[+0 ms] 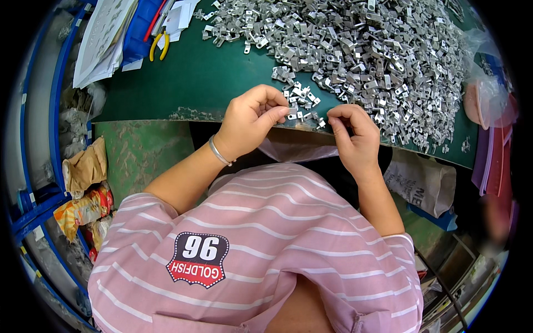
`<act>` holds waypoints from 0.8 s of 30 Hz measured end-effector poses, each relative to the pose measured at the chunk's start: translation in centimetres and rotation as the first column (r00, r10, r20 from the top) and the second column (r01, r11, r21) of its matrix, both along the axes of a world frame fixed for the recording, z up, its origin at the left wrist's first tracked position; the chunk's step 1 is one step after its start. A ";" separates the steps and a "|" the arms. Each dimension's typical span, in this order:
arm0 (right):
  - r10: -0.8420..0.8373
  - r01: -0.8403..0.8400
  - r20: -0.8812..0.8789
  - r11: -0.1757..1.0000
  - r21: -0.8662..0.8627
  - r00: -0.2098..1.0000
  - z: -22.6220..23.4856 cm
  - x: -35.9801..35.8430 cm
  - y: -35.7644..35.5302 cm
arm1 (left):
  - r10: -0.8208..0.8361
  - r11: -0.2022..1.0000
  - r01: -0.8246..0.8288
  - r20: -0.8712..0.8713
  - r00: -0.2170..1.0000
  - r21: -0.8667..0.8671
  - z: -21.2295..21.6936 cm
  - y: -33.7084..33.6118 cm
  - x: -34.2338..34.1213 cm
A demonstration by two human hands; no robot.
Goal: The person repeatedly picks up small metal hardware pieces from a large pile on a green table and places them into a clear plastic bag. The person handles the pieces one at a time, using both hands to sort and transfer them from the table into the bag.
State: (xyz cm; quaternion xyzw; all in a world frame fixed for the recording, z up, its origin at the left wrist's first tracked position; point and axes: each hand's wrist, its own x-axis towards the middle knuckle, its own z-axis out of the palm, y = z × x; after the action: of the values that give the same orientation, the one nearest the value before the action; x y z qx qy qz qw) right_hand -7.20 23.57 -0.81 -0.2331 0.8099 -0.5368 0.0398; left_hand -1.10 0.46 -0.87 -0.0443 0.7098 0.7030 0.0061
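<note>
My left hand, with a silver bangle at its wrist, pinches a small metal bracket between thumb and fingertips at the near edge of the table. To its right, my right hand is closed, thumb and forefinger close together; whatever they hold is too small to make out. Between the hands lies a small cluster of loose metal brackets, some with holes. Beyond them spreads a large heap of similar silver brackets.
The green tabletop has a worn near edge. At the far left are papers, a blue bin and yellow-handled pliers. Blue shelving stands left, with crumpled bags beside it. A pink container sits at the right edge.
</note>
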 end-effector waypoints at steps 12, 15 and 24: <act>0.316 -0.307 -0.151 0.949 0.076 0.937 0.6 -0.3 0.1 | -0.233 0.876 0.142 -0.148 0.961 -0.461 1.5 0.0 0.4; 0.195 -0.185 -0.274 0.981 0.062 0.942 0.6 0.0 -1.5 | -0.235 0.738 -0.058 -0.337 0.912 -0.672 0.8 1.3 -0.4; 0.126 -0.128 -0.092 0.992 -0.017 0.988 0.2 0.2 -1.4 | -0.125 0.992 0.125 -0.025 0.992 0.030 0.1 0.8 0.1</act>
State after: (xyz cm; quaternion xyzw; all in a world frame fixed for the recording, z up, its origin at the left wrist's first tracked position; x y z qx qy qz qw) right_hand -7.03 22.21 -0.63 -0.3087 0.7881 -0.5313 0.0344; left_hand -0.95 1.29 -0.74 0.0087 0.6999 0.7129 0.0425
